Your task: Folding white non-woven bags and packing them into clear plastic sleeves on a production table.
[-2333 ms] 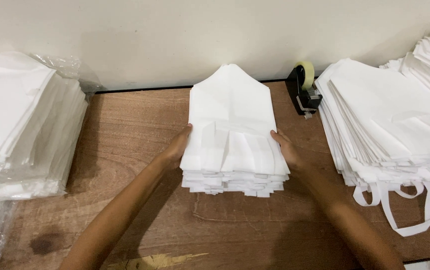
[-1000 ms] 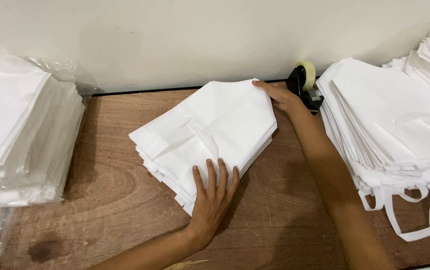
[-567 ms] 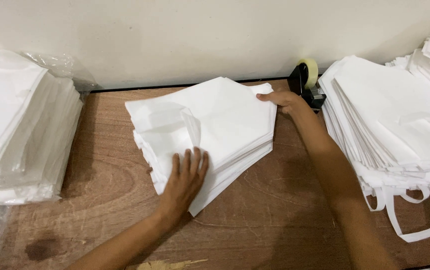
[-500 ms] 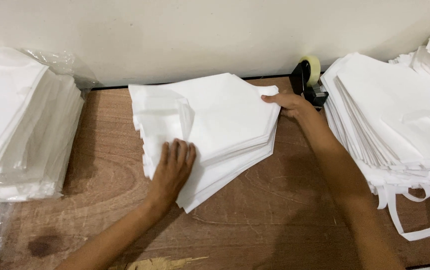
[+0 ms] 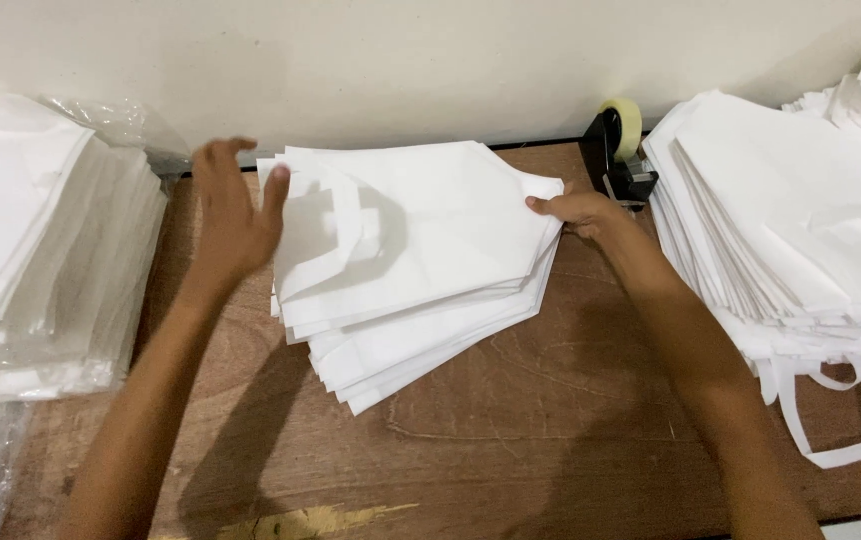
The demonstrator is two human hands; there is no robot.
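Your left forearm runs off the lower left of the frame and your right arm off the lower right edge, so neither elbow shows. The wrapped stack of white bags in clear plastic (image 5: 36, 250) is cut by the left edge, and the big loose pile of white handled fabric bags (image 5: 801, 230) is cut by the right edge; the sheets in any pile are too thin to count. You can see three piles in all, one black tape dispenser with a pale roll (image 5: 619, 150) at upper centre-right, and two hands.

The fanned stack of white folded fabric bags (image 5: 411, 250) lies mid-frame on the brown wooden tabletop (image 5: 551, 420), skewed, its lower layers sliding out towards the bottom.

Your left hand (image 5: 234, 215) is raised at the stack's left edge, fingers spread and open, slightly blurred; contact with the bags cannot be made out. Your right hand (image 5: 583, 210) pinches the stack's right corner, fingers curled on it, just beside the dispenser.
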